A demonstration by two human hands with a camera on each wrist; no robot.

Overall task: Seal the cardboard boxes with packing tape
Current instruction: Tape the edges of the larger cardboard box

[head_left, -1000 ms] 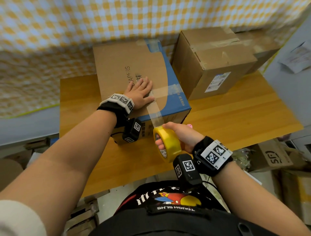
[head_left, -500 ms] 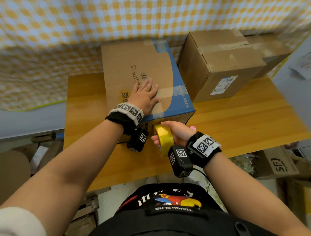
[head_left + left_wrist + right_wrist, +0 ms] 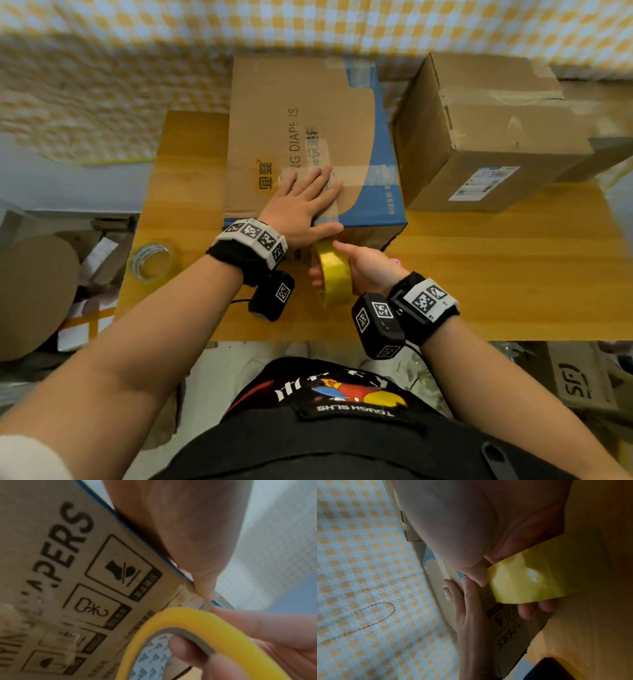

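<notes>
Head view: left hand [image 3: 305, 202] flat, fingers straight, pressing tape down on the box [image 3: 308, 137] at frame centre; right hand [image 3: 363, 267] grips the yellow roll [image 3: 334, 274] just below the box's near edge.

Left wrist view: thumb pins tape at that edge — roll touching it.

Right wrist view: fingers curl through the core. Risk, I judge: strip wrinkling at the corner if tension slackens. Bare table [image 3: 513, 274] at right — room to swing.

Diaper box [image 3: 301, 137] sat on tabletop [image 3: 496, 274]; second box [image 3: 486, 137] just right of it, spare tape roll [image 3: 152, 262] left-front, held tape roll [image 3: 334, 274] against its front.
</notes>
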